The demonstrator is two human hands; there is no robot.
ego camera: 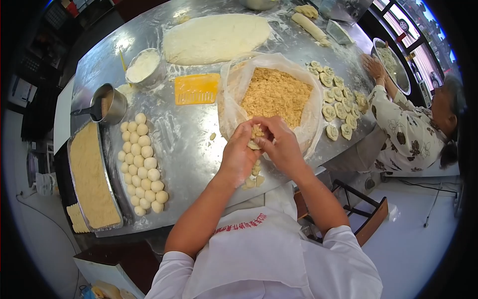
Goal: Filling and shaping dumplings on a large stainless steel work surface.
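My left hand and my right hand meet over the near edge of a plastic bag of crumbly yellow-brown filling. Between them they hold a small dough wrapper with a lump of filling on it. Small flattened dough pieces lie on the metal table just below my hands, partly hidden by them. Rows of round dough balls sit to the left. Swirled slices of filled dough lie right of the bag.
A yellow plastic scraper, a bowl of flour, a metal pot with a brush and a long tray stand left. A dough sheet lies behind. At right, a co-worker has hands by a metal bowl.
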